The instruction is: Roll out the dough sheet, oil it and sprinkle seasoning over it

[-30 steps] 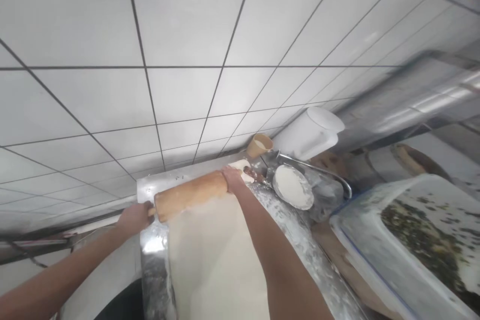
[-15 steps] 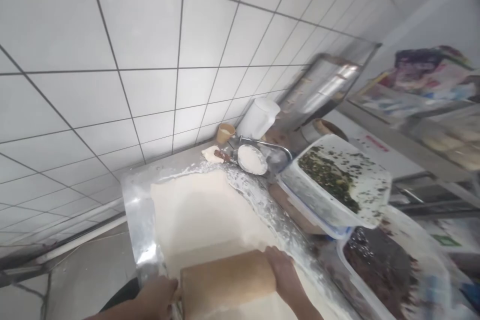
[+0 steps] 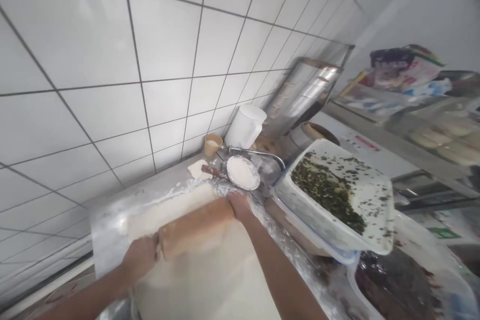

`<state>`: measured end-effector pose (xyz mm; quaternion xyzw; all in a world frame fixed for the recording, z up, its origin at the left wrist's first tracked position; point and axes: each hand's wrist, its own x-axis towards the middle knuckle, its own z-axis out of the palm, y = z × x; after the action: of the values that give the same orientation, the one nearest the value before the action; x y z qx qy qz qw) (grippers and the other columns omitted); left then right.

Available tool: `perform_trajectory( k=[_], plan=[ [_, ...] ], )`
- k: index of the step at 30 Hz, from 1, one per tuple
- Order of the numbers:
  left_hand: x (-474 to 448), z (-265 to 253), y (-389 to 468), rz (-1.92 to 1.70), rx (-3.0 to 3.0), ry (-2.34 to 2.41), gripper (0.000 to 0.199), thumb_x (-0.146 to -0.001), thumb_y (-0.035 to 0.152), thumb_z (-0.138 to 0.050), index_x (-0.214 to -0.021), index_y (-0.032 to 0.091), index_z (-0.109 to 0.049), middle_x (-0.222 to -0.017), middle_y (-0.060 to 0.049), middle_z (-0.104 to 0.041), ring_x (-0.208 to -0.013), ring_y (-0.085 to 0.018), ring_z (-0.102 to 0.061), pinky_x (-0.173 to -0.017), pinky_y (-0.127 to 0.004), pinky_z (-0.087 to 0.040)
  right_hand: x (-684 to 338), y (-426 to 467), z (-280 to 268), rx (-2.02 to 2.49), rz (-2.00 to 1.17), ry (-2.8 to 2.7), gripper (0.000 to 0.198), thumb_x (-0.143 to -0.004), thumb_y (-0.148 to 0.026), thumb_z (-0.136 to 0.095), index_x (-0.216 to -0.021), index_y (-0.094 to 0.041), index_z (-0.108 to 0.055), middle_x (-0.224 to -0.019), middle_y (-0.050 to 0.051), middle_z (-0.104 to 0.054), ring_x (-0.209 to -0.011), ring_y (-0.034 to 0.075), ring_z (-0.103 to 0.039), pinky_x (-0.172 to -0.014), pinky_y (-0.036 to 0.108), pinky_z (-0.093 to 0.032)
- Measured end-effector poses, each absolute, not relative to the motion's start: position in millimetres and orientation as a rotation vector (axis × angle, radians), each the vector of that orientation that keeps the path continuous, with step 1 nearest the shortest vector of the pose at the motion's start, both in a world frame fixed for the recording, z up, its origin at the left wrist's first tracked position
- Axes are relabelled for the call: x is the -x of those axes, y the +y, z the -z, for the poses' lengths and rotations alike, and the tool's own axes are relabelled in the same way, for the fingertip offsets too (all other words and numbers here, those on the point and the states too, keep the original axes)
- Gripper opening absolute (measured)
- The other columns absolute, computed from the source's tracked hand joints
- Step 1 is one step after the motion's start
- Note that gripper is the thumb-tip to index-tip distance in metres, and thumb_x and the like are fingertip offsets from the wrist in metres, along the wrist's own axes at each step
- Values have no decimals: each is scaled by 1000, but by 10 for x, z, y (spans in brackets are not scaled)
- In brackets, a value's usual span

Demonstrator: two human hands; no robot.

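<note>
A thick wooden rolling pin [image 3: 197,227] lies across a broad pale sheet of dough [image 3: 202,280] on the metal worktop. My left hand [image 3: 141,255] is closed at the pin's left end. At its right end my right hand [image 3: 240,205] is closed too; the handles are mostly hidden by my fingers. Dough shows both beyond the pin and on my side of it. Just past my right hand sits a bowl of white flour [image 3: 243,172], with a brown-handled tool [image 3: 213,171] beside it on a small dough piece [image 3: 198,169].
Against the tiled wall stand a white pitcher [image 3: 245,126] and a small tan cup [image 3: 213,145]. To the right are a tub of chopped greens [image 3: 326,190] and a container of dark filling [image 3: 393,280]. Bags [image 3: 405,67] lie on a shelf at the far right.
Both hands have pushed the rolling pin away from me, toward the far edge of the dough. The camera view has shifted somewhat as well.
</note>
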<state>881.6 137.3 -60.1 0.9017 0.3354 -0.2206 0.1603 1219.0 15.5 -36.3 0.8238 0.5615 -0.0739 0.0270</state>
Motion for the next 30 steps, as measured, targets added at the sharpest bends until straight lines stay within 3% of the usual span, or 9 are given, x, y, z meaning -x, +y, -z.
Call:
perform_trajectory(
  k=[5, 10, 16, 22, 26, 30],
  plan=[
    [-8957, 559, 2065, 581, -2703, 1075, 38, -76, 18, -39, -114, 15, -47, -90, -13, -66, -84, -27, -63, -70, -37, -45, -12354, 836, 377, -2567, 162, 1770, 19, -80, -19, -51, -90, -20, -66, -98, 10, -59, -102, 26, -45, -89, 39, -28],
    [-8930, 597, 2360, 537, -2756, 1029, 34, -76, 24, -37, -107, 16, -49, -86, -12, -65, -80, -28, -63, -64, -36, -44, -12281, 846, 363, -2668, 59, 1748, 19, -82, -18, -46, -86, -18, -65, -94, 11, -60, -98, 25, -47, -85, 38, -29],
    [-8824, 419, 2321, 492, -2797, 875, 22, -75, 24, -38, -94, 23, -50, -80, -4, -65, -79, -24, -62, -64, -32, -39, -11714, -236, 275, -2908, 38, 1554, 10, -75, -13, -50, -79, -16, -59, -87, 8, -58, -89, 21, -49, -78, 32, -30],
    [-9049, 225, 1865, 439, -2961, 331, 11, -73, 19, -42, -80, 22, -50, -77, -2, -62, -78, -22, -58, -68, -32, -38, -10317, -1797, 484, -3222, 361, 776, 24, -68, -5, -43, -77, -22, -56, -84, 5, -58, -78, 19, -54, -59, 27, -31],
    [-9494, 297, 1587, 484, -2988, -31, 20, -68, 15, -47, -86, 21, -52, -90, -5, -62, -90, -23, -57, -77, -33, -39, -9836, -2207, 681, -3287, 571, 542, 24, -74, -12, -42, -87, -28, -55, -93, 4, -60, -81, 19, -58, -53, 24, -33],
    [-10251, 312, 1536, 559, -3044, -131, 22, -67, 18, -51, -88, 22, -54, -88, -5, -65, -90, -24, -59, -74, -32, -40, -10323, -2179, 723, -3273, 583, 404, 29, -78, -22, -43, -105, -26, -51, -107, 8, -59, -84, 21, -60, -52, 24, -35]
  ],
)
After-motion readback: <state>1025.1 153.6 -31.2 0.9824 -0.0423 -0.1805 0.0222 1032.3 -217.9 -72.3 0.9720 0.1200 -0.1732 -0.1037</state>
